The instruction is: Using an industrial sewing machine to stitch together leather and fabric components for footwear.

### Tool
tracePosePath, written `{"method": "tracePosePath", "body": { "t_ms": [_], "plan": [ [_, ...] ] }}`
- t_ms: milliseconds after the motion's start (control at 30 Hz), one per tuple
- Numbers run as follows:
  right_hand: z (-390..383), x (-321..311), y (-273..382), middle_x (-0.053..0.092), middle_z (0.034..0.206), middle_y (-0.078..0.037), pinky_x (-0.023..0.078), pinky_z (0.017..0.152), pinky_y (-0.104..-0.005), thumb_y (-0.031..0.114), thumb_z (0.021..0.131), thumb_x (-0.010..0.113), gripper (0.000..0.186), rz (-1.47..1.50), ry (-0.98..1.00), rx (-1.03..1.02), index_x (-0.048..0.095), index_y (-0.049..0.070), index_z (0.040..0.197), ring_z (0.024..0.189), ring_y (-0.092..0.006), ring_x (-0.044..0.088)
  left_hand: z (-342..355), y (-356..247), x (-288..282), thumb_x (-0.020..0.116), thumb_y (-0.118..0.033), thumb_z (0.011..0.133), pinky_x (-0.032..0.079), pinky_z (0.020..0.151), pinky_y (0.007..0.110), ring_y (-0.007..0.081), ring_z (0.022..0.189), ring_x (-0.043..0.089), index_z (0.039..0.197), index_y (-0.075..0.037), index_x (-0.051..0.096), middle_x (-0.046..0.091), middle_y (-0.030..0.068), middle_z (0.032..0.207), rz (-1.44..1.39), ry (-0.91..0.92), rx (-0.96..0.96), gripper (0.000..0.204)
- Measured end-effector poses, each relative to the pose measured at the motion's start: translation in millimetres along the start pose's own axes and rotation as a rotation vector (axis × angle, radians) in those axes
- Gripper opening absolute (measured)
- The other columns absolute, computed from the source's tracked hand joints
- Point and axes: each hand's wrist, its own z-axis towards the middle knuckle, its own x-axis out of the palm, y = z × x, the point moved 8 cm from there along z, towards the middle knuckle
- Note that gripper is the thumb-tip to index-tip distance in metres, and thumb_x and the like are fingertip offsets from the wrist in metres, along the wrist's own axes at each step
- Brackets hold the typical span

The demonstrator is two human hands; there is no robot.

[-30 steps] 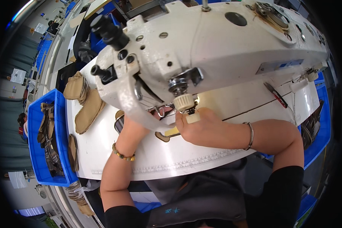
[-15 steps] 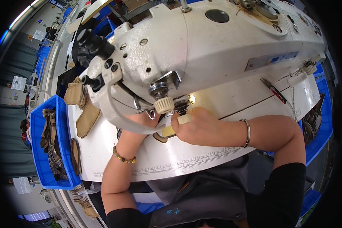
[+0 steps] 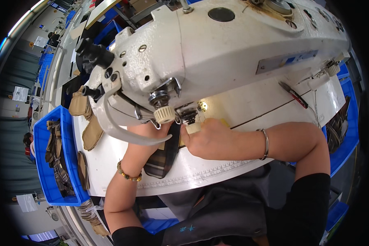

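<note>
Beneath the head of a white sewing machine (image 3: pixel 217 53), both my hands work close together. A dark striped fabric piece (image 3: pixel 162 162) with a rounded end hangs toward me over the white table, between the hands. My left hand (image 3: pixel 147 132) lies at the fabric's upper left, its fingers hidden behind the machine's curved lever (image 3: pixel 119 133) and tension knob (image 3: pixel 165 115). My right hand (image 3: pixel 209 139) is closed, fingers curled and thumb beside the fabric's right edge, under the needle area. Whatever its fingertips grip is hidden.
Tan fabric pieces (image 3: pixel 93 133) lie on the table at the left, near a blue bin (image 3: pixel 78 164) of striped pieces. Red-and-black snips (image 3: pixel 293 94) lie behind my right forearm. Another blue bin (image 3: pixel 350 131) stands at the right. A printed ruler (image 3: pixel 201 175) runs along the near edge.
The striped fabric has swung out toward me, where a tan-edged corner showed before. My left hand has shifted slightly left; the right hand stays nearly in place. The whole view has shifted slightly.
</note>
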Motion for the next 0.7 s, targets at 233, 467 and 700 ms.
{"method": "tracePosePath", "body": {
  "t_ms": [233, 467, 700],
  "plan": [
    [0, 5, 6, 0.054, 0.052, -0.004, 0.043, 0.04, -0.0338, 0.011, 0.073, 0.063, 0.011, 0.107, -0.078, -0.006, 0.06, 0.001, 0.077, 0.044, -0.0184, 0.057, -10, 23, 20, 0.076, -0.013, 0.079, 0.052, 0.059, 0.034, 0.022, 0.062, 0.065, 0.089, 0.004, 0.071, 0.069, 0.0128, 0.073, -0.247, 0.068, -0.221, 0.02],
    [1, 23, -7, 0.059, 0.055, -0.008, 0.046, 0.045, -0.0386, 0.013, 0.078, 0.063, 0.015, 0.174, 0.12, 0.116, 0.066, 0.001, 0.087, 0.051, -0.0244, 0.063, -17, 36, 33, 0.073, -0.001, 0.083, 0.053, 0.072, 0.029, 0.0128, 0.081, 0.065, 0.101, 0.005, 0.067, 0.071, 0.007, 0.093, -0.619, 0.031, -0.191, 0.019],
    [7, 30, -10, 0.062, 0.06, -0.015, 0.049, 0.051, -0.0441, 0.011, 0.077, 0.063, 0.015, 0.268, 0.208, 0.149, 0.067, 0.001, 0.087, 0.057, -0.0327, 0.066, -7, 42, 31, 0.079, -0.013, 0.082, 0.047, 0.063, 0.027, 0.0107, 0.07, 0.057, 0.103, -0.001, 0.069, 0.07, 0.0033, 0.087, -0.342, 0.11, -0.162, 0.026]
  ]
}}
